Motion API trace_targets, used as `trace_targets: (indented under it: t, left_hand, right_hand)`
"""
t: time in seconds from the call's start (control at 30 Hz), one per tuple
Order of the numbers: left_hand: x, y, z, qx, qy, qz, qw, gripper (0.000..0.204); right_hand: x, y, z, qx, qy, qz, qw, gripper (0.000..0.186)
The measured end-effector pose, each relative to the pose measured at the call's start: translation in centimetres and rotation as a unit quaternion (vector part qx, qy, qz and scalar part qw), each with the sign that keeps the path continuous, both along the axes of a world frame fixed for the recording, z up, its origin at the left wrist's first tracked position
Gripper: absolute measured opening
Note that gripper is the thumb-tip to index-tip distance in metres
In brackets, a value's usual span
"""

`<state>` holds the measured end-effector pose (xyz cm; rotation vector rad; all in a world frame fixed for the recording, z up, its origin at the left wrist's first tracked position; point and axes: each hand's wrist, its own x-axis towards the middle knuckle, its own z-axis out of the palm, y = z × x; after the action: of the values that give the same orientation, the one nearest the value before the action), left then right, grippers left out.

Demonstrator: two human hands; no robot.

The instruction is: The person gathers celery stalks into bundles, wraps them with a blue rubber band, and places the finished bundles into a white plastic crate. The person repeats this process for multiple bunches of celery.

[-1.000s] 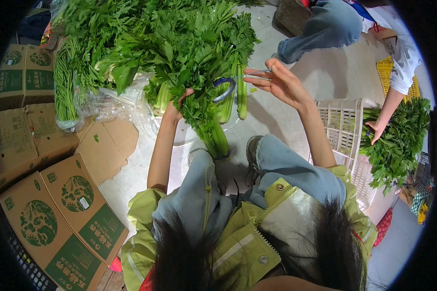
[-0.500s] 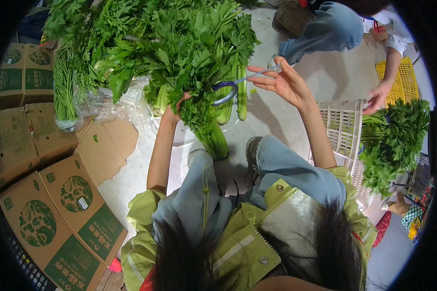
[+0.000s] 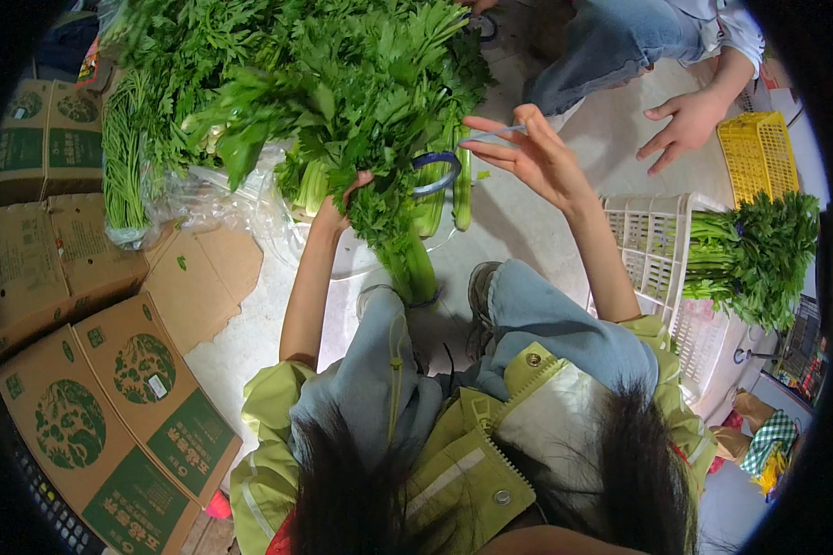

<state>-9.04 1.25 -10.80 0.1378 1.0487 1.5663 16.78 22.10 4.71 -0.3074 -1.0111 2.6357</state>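
My left hand (image 3: 350,197) is closed round a leafy celery bunch (image 3: 405,264), which stands tilted in front of my knees with its pale cut ends down. A roll of tape (image 3: 437,174) with a blue-purple rim rests against the stalks, right of that hand. From the roll a thin clear strip (image 3: 500,132) runs up to my right hand (image 3: 548,166). Its thumb and forefinger pinch the strip while the other fingers stretch out to the left. Part of the left hand's fingers is hidden by leaves.
A big heap of celery (image 3: 342,55) lies ahead, with long green stalks (image 3: 128,176) in plastic at its left. Cardboard boxes (image 3: 111,407) line the left. At right are a white crate (image 3: 646,236), more celery (image 3: 750,259) and a yellow basket (image 3: 759,157). A co-worker's hand (image 3: 683,128) reaches in.
My right hand has shifted slightly; the tape roll has moved a little right. The co-worker's hand has left the celery by the crate and moved up and left, fingers spread. That celery has settled.
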Motion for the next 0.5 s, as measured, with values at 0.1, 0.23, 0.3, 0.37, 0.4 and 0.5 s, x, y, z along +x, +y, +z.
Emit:
trace_targets:
  t: [0.1, 0.23, 0.3, 0.37, 0.4, 0.5]
  left_hand:
    - [0.7, 0.5, 0.8, -0.002, 0.016, 0.005, 1.000, 0.035]
    - [3.6, 2.3, 2.6, 0.000, 0.121, 0.052, 0.991, 0.042]
    - [5.2, 3.3, 3.4, -0.021, 0.262, 0.091, 0.961, 0.040]
    - [6.7, 3.9, 3.8, -0.034, 0.344, 0.095, 0.933, 0.033]
    - [7.4, 4.0, 3.9, -0.084, 0.380, 0.074, 0.918, 0.029]
    - [9.1, 4.5, 3.8, -0.119, 0.430, 0.058, 0.893, 0.029]
  right_hand:
    - [-1.6, -2.0, 0.3, 0.103, -0.026, 0.006, 0.994, 0.018]
    - [-4.3, -5.8, 0.3, 0.422, -0.123, -0.017, 0.898, 0.014]
    - [-5.9, -7.5, 0.1, 0.584, -0.119, -0.059, 0.801, 0.014]
    - [-6.7, -9.5, -0.1, 0.623, -0.163, -0.109, 0.757, 0.014]
    - [-6.9, -10.3, -0.3, 0.607, -0.172, -0.121, 0.766, 0.014]
    - [-7.8, -11.3, -1.1, 0.644, -0.255, -0.177, 0.699, 0.013]
